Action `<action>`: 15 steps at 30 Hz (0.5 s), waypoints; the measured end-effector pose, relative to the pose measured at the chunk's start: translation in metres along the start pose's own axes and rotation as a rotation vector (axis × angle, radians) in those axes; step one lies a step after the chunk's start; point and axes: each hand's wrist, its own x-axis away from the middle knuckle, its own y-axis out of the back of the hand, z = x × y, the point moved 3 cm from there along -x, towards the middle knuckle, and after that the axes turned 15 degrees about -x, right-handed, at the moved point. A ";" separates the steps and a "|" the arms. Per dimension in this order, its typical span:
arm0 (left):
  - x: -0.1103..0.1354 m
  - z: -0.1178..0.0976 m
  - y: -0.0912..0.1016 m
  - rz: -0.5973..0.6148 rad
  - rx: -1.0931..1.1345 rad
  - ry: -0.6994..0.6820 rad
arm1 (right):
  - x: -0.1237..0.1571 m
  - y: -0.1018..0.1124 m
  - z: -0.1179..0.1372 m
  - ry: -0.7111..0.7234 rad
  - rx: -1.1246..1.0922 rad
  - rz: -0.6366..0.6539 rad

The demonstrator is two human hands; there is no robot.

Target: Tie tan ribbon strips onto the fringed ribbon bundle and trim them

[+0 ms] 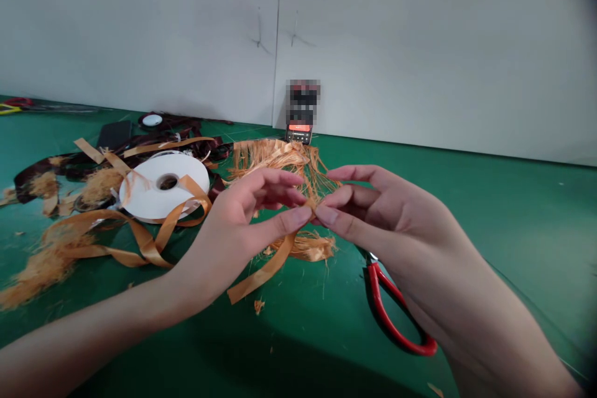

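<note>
Green table [522, 230] runs back to a white wall [443, 43]. Wall in two panels; upright seam [278, 18] between them. Two thin wire hooks [258, 42] on the wall, one either side of the seam. Phone [305, 127] stands against the wall, right of the seam; screen lit (upper part pixelated, unreadable). Back left: dark flat box [114, 135]; near its right side, a small dark roll [152, 120], centre white. Dark brown ribbon [23, 181] in loose folds in front. Far left, near the wall: scissors [60, 108], handles red and yellow (one pair or two, cannot tell).
</note>
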 end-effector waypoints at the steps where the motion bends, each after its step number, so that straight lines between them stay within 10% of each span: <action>1: 0.000 0.000 0.000 0.007 0.024 0.016 | 0.000 0.000 0.000 0.012 0.003 0.006; 15: 0.001 -0.003 0.002 0.001 -0.065 0.083 | -0.001 -0.003 0.001 0.035 0.116 -0.084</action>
